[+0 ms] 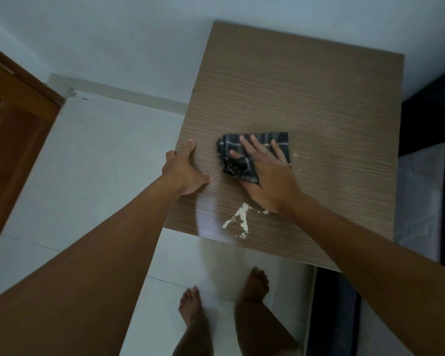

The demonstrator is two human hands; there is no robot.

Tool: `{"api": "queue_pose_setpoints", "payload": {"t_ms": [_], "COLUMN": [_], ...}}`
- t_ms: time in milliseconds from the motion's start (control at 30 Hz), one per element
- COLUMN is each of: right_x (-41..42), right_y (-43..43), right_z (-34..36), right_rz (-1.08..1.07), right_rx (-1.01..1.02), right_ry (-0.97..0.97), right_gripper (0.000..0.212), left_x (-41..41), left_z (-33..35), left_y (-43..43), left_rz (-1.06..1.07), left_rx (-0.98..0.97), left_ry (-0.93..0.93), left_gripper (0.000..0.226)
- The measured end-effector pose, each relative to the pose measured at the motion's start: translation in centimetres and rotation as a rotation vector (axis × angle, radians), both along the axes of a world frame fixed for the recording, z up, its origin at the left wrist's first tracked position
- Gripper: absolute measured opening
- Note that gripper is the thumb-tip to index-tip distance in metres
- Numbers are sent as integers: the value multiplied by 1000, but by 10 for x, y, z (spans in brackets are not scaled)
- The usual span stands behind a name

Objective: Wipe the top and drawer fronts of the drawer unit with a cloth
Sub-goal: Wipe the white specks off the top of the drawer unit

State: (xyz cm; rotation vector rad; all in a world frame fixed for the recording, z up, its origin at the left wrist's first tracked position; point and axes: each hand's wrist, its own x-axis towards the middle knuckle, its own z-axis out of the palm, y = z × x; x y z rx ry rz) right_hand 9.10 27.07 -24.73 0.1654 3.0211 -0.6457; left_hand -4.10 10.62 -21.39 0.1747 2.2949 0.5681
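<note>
head view, looking steeply down: the drawer unit (306, 104) stands against a pale wall, and only its wood-grain top shows; the drawer fronts are hidden beneath the overhang, so nothing can be said of them. the cloth (260, 145), a dark checked rag folded into a rough pad, lies flat on the top near its left-front part. the right hand (265, 173) rests on it with fingers spread and the palm flat, pressing down rather than pinching; the thumb side overlaps a bunched, darker corner of the fabric. the left hand (184, 169) is open too, fingers spread, thumb on the top and fingers curled over the left edge, seemingly bracing the unit. just in front of the right hand a white powdery smear (238, 219) sits on the surface, with a few pale specks (296, 156) to the right of the cloth. bare feet (224, 291) stand on the white tiled floor (88, 163) below, and a dark bed edge (421, 124) runs along the right. the cloth looks light, soft and limp, so it likely bunches if pushed from one corner; a flat palm over its middle, as here, should keep it spread and carry it along. the laminate top looks smooth and probably slick, so the rag should glide easily, though the dry powder may scatter rather than lift unless gathered inward. the unit itself looks stiff and heavy enough to stay put, and the bracing hand on the edge adds security.
</note>
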Motion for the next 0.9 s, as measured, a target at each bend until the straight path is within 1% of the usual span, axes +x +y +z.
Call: {"api": "queue_pose_setpoints", "payload": {"t_ms": [100,167,300,400,567,633,667,700,733,767,800,867,900], "right_x": [27,46,81,101,124,133,139,144,150,155,160,164,162], "right_y": [-28,-49,-84,-109,-143,-156,-163,-168,-171,-174,-174,-168,-163], "right_z": [-2,-3,1,5,14,19,22,26,29,34,37,49,57], "right_rz": [54,52,28,-13,-219,-307,-356,-406,-444,-472,-510,-647,-748], "right_rx": [5,-29,-106,-166,-353,-444,-502,-565,-615,-647,-661,-724,-766], "right_ry": [-43,-53,-44,-50,-7,-42,-95,-151,-194,-213,-212,-193,-163], "right_gripper": [62,63,57,57,59,55,51,43,30,17,12,14,15], "left_x": [-1,-1,1,3,9,15,18,21,24,27,30,33,34], "left_z": [0,0,0,0,0,0,0,0,1,1,1,1,1], "left_y": [-1,-2,-1,-2,-8,-11,-13,-14,-15,-16,-17,-17,-17], "left_rz": [-7,-15,-43,-55,-99,-127,-146,-166,-183,-194,-201,-213,-217], "left_rx": [27,31,-8,-20,-54,-79,-97,-120,-144,-161,-173,-190,-193], "left_ry": [-16,-19,12,27,43,52,62,73,82,85,81,74,73], "left_gripper": [99,98,97,97,103,106,107,109,110,112,113,115,116]}}
